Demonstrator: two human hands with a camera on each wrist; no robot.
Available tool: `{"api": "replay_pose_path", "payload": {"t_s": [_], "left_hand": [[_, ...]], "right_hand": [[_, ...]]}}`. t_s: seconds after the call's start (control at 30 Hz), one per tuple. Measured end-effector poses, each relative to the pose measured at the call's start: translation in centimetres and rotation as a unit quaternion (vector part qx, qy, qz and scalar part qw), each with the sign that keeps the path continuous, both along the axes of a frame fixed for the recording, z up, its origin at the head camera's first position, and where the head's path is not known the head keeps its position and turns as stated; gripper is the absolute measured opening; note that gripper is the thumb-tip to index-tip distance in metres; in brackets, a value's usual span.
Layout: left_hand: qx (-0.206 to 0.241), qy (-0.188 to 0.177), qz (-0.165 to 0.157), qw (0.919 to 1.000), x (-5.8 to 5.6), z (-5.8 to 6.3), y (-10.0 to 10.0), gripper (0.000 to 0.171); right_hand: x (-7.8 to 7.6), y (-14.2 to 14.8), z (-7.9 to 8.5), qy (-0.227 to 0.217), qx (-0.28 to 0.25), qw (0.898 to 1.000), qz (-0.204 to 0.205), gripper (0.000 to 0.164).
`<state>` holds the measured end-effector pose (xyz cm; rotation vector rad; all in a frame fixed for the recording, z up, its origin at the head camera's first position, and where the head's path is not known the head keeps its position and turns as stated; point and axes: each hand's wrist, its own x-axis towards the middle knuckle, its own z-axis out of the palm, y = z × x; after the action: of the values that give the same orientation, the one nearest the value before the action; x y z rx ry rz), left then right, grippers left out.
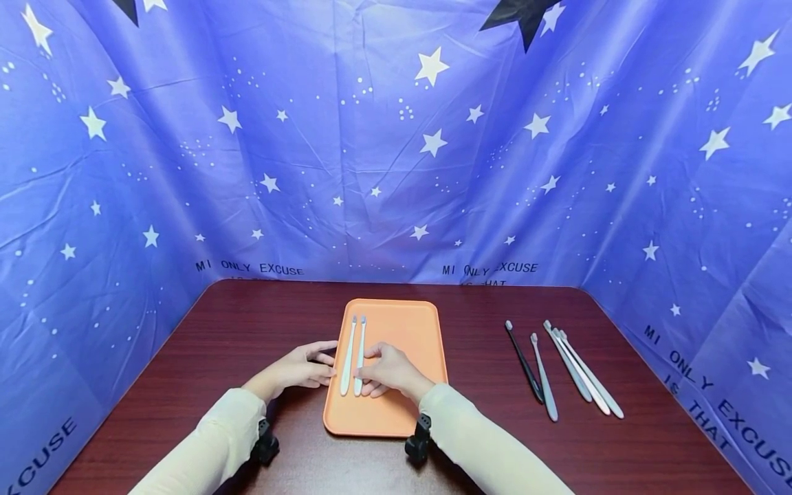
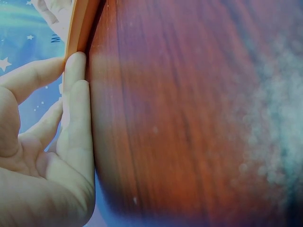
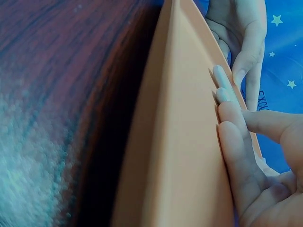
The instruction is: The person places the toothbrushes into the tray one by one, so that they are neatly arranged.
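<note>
Stretching toward a blue backdrop (image 1: 371,103), the dark reddish wood-grain bench (image 1: 260,316) is showing rounded far corners and a soft glare at its near edge. The cloth is hanging behind it and along both flanks, carrying white stars and black lettering, with creases running through it. An orange tray (image 1: 402,326) is lying mid-bench, and two pale toothbrushes (image 1: 349,355) are resting side by side in its left half, heads pointing away from the person. The right hand (image 1: 392,371) is pinching the handle of the right-hand toothbrush (image 1: 361,337). The left hand (image 1: 293,370) is spreading loosely, gripping nothing, its fingers touching the tray's left rim. Off to the right, a black toothbrush (image 1: 524,361), a grey toothbrush (image 1: 544,377) and three paler toothbrushes (image 1: 581,371) are lying directly on the bench.
</note>
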<state>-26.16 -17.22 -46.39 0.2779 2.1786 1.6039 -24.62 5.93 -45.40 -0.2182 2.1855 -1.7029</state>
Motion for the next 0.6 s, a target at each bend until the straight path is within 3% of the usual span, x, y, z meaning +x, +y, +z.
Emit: {"api": "replay_pose_path", "payload": {"t_s": [0.6], "left_hand": [[0.003, 0.0, -0.001, 1.0, -0.02, 0.09, -0.01, 0.073]], "right_hand": [[-0.26, 0.15, -0.21, -0.005, -0.01, 1.0, 0.006, 0.045]]}}
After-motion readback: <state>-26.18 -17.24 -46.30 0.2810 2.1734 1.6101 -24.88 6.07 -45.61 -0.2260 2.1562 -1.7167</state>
